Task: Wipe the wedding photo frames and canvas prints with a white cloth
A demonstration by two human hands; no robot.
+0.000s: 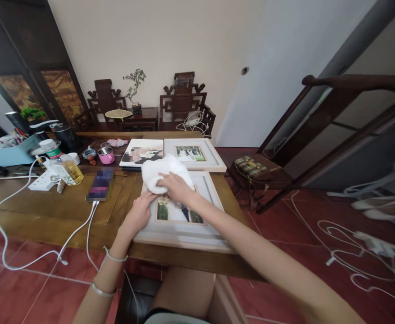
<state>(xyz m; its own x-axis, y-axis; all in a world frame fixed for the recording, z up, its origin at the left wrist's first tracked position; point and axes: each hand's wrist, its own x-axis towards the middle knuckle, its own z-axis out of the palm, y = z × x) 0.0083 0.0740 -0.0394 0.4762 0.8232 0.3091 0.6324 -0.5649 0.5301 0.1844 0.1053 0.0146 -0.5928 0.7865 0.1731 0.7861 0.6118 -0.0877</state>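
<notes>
A light wooden picture frame (183, 240) with a wide white mat and a photo in it lies flat near the table's front edge. Over its upper part is a bunched white fluffy cloth (161, 173), with my right hand (177, 188) closed on it and pressing it down. At the frame's left side, close below the cloth, my left hand (141, 210) grips the edge; its fingertips are partly hidden. Just behind lie a second framed photo (214, 157) and a white-covered album or print (126, 157).
On the wooden table (119, 225) to the left are a phone (100, 184) on charging cables, a bottle of yellow liquid (72, 173), a power strip (43, 181), a pink cup (106, 156) and a blue box (8, 153). A chair with a plaid bag (251, 166) stands right.
</notes>
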